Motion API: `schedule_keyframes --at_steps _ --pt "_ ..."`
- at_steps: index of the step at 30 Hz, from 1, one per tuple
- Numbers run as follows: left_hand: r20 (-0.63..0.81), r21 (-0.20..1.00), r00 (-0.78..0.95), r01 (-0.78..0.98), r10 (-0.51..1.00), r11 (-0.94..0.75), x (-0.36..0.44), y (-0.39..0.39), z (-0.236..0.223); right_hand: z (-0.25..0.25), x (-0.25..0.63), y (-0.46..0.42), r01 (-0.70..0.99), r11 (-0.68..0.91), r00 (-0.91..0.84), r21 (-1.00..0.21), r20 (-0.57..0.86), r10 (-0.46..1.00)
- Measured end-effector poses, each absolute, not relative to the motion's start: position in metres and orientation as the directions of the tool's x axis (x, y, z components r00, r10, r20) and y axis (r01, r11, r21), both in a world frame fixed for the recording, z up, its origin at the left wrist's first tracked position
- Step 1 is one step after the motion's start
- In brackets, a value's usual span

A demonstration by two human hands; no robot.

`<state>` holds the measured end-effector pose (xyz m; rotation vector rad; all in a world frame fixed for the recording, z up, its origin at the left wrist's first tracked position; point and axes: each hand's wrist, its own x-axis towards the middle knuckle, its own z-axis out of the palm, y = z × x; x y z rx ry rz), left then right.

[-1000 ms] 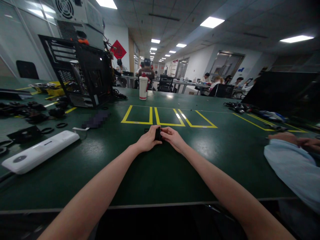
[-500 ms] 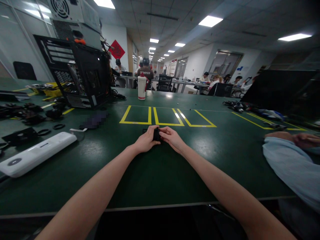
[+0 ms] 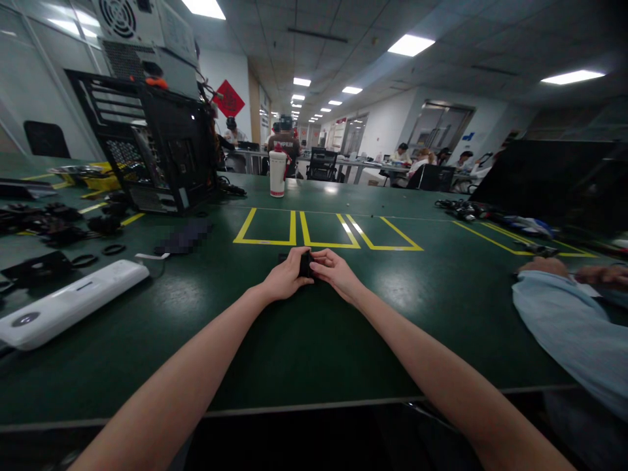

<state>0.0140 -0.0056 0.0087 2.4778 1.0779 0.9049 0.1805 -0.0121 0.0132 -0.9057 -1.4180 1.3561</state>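
A small black boxy object [image 3: 305,263] is held between my two hands, low over the green tabletop [image 3: 314,353]. Its exact kind does not show. My left hand [image 3: 287,275] wraps round it from the left, thumb below and fingers on top. From the other side, my right hand [image 3: 336,271] pinches at its right edge with thumb and fingertips. Much of the object is hidden by the fingers, and a dark end of it sticks out behind the left hand. Just beyond the hands lie yellow tape outlines [image 3: 331,245] on the table.
A white power strip [image 3: 78,301], black cables [image 3: 53,219] and an open computer case [image 3: 171,150] occupy the left. A white cup [image 3: 277,173] stands at the back. On the right are a co-worker's sleeve [image 3: 564,327], a dark screen [image 3: 554,176] and more cables [image 3: 461,208].
My hands keep nearly the same grip on the black object. The view has shifted very slightly. At the right, the co-worker's hands have moved a little, and something pale shows by them.
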Motion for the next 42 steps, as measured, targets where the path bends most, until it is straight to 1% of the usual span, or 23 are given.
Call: schedule_keyframes --at_steps 4,9,13,17,20,25,28,30,34,39,42 --pt "0.416 0.491 0.534 0.550 0.736 -0.676 0.0139 -0.0087 0.0126 0.0082 0.1806 -0.0080 -0.064 0.178 -0.264 -0.982 0.189 0.946" --pt "0.414 0.501 0.539 0.538 0.733 -0.678 0.0144 -0.0101 0.0157 0.0070 0.1815 -0.0094 -0.070 0.205 -0.292 -0.976 0.217 0.932" --pt "0.415 0.507 0.528 0.543 0.741 -0.670 0.0142 -0.0086 0.0140 0.0095 0.1817 -0.0125 -0.072 0.157 -0.305 -0.985 0.172 0.937" --pt "0.438 0.485 0.528 0.543 0.728 -0.686 0.0143 -0.0073 0.0116 0.0100 0.1794 -0.0106 -0.100 0.116 -0.263 -0.988 0.138 0.955" --pt "0.444 0.474 0.524 0.550 0.726 -0.687 0.0146 -0.0072 0.0111 0.0095 0.1788 -0.0083 -0.089 0.094 -0.262 -0.992 0.114 0.958" --pt "0.433 0.481 0.521 0.557 0.736 -0.677 0.0147 -0.0088 0.0118 0.0107 0.1821 -0.0114 -0.032 0.197 -0.316 -0.980 0.197 0.928" --pt "0.436 0.482 0.511 0.563 0.741 -0.672 0.0151 -0.0099 0.0118 0.0117 0.1830 -0.0141 -0.032 0.171 -0.340 -0.985 0.172 0.925" --pt "0.437 0.479 0.508 0.568 0.743 -0.670 0.0154 -0.0106 0.0121 0.0116 0.1824 -0.0144 -0.024 0.154 -0.314 -0.988 0.153 0.937" --pt "0.421 0.482 0.508 0.576 0.751 -0.660 0.0158 -0.0120 0.0135 0.0106 0.1807 -0.0123 0.011 0.186 -0.272 -0.983 0.176 0.946" --pt "0.445 0.473 0.508 0.566 0.738 -0.675 0.0158 -0.0115 0.0130 0.0108 0.1816 -0.0116 -0.037 0.212 -0.309 -0.976 0.213 0.927" --pt "0.446 0.475 0.500 0.571 0.742 -0.670 0.0158 -0.0106 0.0118 0.0116 0.1815 -0.0132 -0.046 0.177 -0.301 -0.983 0.183 0.936"
